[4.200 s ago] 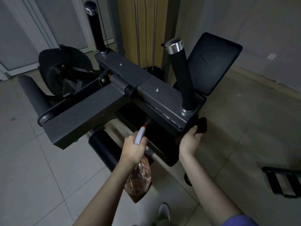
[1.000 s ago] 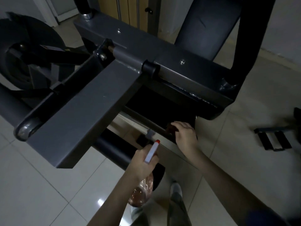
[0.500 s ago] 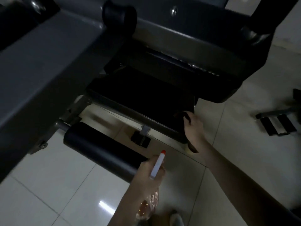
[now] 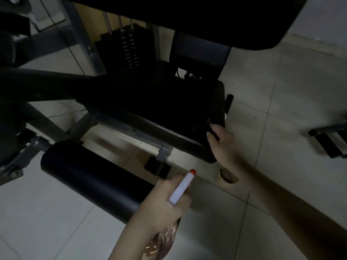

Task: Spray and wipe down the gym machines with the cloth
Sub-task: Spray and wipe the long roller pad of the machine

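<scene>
The cloth point(image 4: 201, 125), dark and hard to tell from the black padding in this dim light, lies bunched on the near right corner of the gym machine's seat pad point(image 4: 150, 102). The right hand point(image 4: 223, 142) reaches in from the lower right, and its curled fingers point(image 4: 211, 129) pinch the cloth against that corner, with the palm over the pad's outer edge.

The left hand point(image 4: 165, 202) sits nearer the camera and lower than the right one, well apart from it. It is wrapped tight round the neck of the spray bottle point(image 4: 163, 241), whose clear, amber-tinted body hangs below the fist. The white nozzle point(image 4: 181, 186) with its red tip rises above the knuckles and points up and away toward the seat pad's front edge.

Just left of this hand runs a thick black roller pad point(image 4: 90, 177), its near end partly hidden by the wrist. Beyond the right hand, past the seat, stands the back pad point(image 4: 199, 53). Further left of that is the weight stack point(image 4: 129, 49). A large dark part of the machine point(image 4: 187, 15) hangs across the top of the view. Pale floor tiles point(image 4: 281, 91) spread to the right of the right hand, where a black metal piece point(image 4: 328, 142) lies at the frame's edge.
</scene>
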{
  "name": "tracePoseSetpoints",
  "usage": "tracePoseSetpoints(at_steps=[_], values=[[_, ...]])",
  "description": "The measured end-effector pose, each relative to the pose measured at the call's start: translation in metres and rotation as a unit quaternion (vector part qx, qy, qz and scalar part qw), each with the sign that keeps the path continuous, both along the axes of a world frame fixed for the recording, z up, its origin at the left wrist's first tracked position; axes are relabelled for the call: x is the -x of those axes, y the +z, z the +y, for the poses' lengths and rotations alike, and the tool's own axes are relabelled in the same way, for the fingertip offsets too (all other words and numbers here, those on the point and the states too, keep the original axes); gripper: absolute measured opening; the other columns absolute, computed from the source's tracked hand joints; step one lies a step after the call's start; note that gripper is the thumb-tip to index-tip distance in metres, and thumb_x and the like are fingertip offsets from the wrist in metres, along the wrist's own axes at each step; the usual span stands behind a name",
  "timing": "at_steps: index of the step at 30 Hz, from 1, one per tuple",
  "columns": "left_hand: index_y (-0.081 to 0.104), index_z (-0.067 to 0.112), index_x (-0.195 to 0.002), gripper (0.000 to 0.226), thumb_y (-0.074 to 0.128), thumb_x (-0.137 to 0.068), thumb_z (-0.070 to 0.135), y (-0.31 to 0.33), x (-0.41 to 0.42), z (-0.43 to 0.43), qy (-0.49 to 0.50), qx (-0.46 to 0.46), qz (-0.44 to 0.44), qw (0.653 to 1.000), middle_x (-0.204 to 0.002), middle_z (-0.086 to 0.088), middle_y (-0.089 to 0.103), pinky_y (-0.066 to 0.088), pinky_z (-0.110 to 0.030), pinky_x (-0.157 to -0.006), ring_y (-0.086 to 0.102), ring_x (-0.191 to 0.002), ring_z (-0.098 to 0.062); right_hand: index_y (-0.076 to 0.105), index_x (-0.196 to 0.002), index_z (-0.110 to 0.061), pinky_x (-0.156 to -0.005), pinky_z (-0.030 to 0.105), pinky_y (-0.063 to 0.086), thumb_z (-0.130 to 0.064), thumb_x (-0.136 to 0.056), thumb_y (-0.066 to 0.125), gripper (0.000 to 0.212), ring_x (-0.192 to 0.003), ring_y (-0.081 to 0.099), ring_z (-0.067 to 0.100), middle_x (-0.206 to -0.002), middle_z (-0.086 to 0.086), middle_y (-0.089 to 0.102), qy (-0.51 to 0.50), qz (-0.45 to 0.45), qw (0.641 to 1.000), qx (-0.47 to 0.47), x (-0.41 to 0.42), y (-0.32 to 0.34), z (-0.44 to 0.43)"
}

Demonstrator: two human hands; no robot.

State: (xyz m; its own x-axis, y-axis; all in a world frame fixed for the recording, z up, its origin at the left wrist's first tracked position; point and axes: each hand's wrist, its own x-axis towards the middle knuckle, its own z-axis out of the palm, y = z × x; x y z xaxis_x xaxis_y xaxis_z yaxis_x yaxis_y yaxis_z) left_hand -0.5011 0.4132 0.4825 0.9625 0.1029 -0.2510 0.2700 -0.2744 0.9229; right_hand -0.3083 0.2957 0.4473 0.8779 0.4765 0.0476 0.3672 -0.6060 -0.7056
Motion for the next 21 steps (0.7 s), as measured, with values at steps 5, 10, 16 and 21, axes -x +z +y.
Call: tracePoseSetpoints(at_steps=[5,10,16,21], values=[[0.065,0.027,-0.073,0.022,0.050,-0.077,0.042,-0.006,-0.016,0.013,-0.033,-0.062,-0.023,0.997,-0.076,-0.002,0.065,0.054,-0.035,-0.069,0.065,-0.071,-0.018,0.059,-0.094,-0.011,-0.049,0.024,0.045,-0.021,-0.095,0.047,0.016,-0.059,0.057,0.014,-0.071,0.004,0.059,-0.010,-0.033,0.998,-0.044,0.004,-0.007,-0.004],[0.061,0.026,-0.068,0.019,0.053,-0.085,0.021,-0.010,-0.024,0.020,-0.050,-0.097,-0.064,0.992,-0.057,0.007,0.055,0.037,-0.019,-0.052,0.051,-0.051,-0.004,0.060,-0.087,-0.003,-0.052,0.038,0.047,-0.016,-0.092,0.048,0.018,-0.062,0.059,0.029,-0.072,0.018,0.061,-0.015,-0.052,0.992,-0.117,0.006,-0.013,-0.012],[0.063,0.014,-0.088,0.029,0.057,-0.076,0.040,-0.029,-0.034,0.027,-0.052,-0.120,-0.102,0.986,-0.064,0.002,0.061,0.039,-0.018,-0.054,0.049,-0.051,-0.011,0.052,-0.073,0.006,-0.050,0.033,0.033,-0.020,-0.082,0.047,0.028,-0.053,0.045,0.020,-0.060,0.022,0.047,-0.031,-0.110,0.973,-0.199,0.006,-0.026,-0.012],[0.066,0.010,-0.087,0.015,0.059,-0.084,0.023,-0.047,-0.040,0.027,-0.013,-0.201,-0.169,0.965,-0.083,-0.003,0.066,0.041,-0.018,-0.062,0.059,-0.078,-0.016,0.053,-0.070,0.004,-0.054,0.032,0.031,-0.025,-0.076,0.045,0.031,-0.057,0.043,0.022,-0.060,0.021,0.048,-0.020,-0.199,0.954,-0.221,0.007,-0.030,-0.014]])
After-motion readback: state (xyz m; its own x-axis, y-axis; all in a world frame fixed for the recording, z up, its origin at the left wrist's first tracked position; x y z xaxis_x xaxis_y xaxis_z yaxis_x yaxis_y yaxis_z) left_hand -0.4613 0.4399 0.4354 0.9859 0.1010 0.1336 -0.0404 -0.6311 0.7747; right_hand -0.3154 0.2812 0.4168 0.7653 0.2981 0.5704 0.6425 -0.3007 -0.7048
